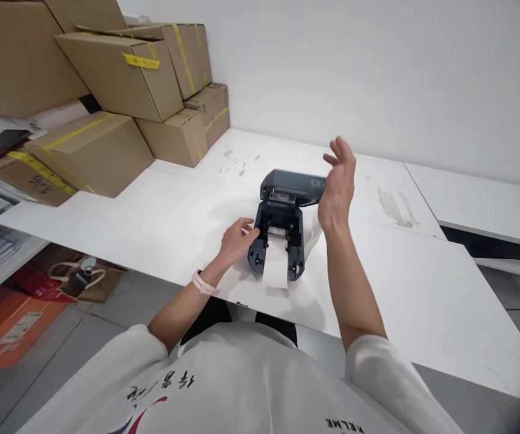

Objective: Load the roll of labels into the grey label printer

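Attire, as I view it remotely: pale grey short-sleeved shirt [232, 377], with black characters [167, 380] above red and purple curves [147, 413] left, black "KELME" lettering [343, 425] right; pale pink, perforated band [204, 284] behind the left hand [235, 242]; black legwear [282, 329].

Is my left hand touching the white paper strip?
Apart. In the head view, part of the dark printer shows between your left hand and the paper strip.

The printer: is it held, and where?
No clear grip: left hand at left edge of printer body, right hand by right end of open lid.
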`<state>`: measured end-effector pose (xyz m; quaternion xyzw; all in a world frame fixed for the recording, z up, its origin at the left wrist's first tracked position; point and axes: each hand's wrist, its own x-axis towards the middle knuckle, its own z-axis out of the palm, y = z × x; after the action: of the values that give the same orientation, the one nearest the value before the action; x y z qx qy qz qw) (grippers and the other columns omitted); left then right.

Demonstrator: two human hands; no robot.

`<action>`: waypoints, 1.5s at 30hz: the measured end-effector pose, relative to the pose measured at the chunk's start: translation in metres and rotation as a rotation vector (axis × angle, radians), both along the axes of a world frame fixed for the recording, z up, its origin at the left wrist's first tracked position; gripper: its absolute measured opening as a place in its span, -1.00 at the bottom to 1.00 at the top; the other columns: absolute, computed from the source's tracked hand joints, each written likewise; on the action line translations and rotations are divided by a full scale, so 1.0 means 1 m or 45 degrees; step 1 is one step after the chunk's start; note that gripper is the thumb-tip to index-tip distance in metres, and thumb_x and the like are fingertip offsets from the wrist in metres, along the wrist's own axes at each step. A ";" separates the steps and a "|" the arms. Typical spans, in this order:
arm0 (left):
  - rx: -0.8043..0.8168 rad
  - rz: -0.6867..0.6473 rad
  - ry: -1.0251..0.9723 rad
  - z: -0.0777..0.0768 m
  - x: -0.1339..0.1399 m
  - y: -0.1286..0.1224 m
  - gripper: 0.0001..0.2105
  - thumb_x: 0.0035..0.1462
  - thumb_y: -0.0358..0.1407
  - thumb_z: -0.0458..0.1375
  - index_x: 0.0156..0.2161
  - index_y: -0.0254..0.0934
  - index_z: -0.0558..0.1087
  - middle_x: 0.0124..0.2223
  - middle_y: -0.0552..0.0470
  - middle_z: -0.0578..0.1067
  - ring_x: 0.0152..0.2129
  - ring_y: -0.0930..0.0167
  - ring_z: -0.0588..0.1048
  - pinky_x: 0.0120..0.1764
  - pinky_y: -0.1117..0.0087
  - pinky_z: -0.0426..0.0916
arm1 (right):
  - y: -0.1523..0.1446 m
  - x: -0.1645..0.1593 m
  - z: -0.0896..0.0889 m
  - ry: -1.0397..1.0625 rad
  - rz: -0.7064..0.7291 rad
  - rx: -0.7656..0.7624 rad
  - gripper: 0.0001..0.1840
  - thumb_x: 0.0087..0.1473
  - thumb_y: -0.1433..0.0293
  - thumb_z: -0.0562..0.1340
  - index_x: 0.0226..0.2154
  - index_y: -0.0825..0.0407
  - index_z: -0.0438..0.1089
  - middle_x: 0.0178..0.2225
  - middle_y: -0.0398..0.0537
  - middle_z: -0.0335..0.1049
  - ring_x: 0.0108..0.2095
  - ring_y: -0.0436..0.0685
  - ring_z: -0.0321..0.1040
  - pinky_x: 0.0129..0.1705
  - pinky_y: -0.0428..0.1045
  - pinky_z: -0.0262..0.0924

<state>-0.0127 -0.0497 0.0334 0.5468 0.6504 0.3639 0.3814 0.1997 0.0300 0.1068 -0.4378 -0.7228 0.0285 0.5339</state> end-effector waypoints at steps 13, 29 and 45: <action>-0.093 -0.192 0.536 -0.011 0.024 0.035 -0.44 0.10 -0.35 0.03 0.25 -0.23 0.31 0.05 -0.15 0.59 -0.01 0.08 0.54 -0.03 0.16 0.38 | -0.003 -0.002 0.004 -0.547 0.179 -0.281 -0.74 0.30 0.35 0.10 -0.22 0.01 0.51 -0.16 0.01 0.56 -0.09 0.20 0.47 -0.02 0.11 0.35; -0.049 -0.121 0.418 -0.013 0.023 0.029 -0.39 0.08 -0.41 -0.01 0.28 -0.11 0.32 0.08 0.00 0.59 0.02 0.13 0.54 0.04 0.15 0.38 | -0.053 0.092 -0.012 -0.244 0.738 -0.874 -0.66 0.09 0.17 0.37 -0.09 -0.07 0.47 -0.06 0.01 0.53 -0.03 0.22 0.46 0.12 0.19 0.31; -0.038 -0.081 0.339 -0.017 0.023 0.030 -0.40 0.07 -0.41 0.01 0.26 -0.06 0.36 0.09 0.04 0.59 0.02 0.12 0.53 0.06 0.11 0.36 | -0.011 0.192 -0.107 0.368 0.139 -1.081 -0.07 -0.23 0.16 0.54 0.21 -0.14 0.28 0.32 0.14 0.23 0.33 0.33 0.17 0.32 0.28 0.14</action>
<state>0.0108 -0.0195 0.0168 0.6048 0.6830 0.2661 0.3113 0.3913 0.0188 -0.0007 -0.5708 -0.5872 0.4113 0.4002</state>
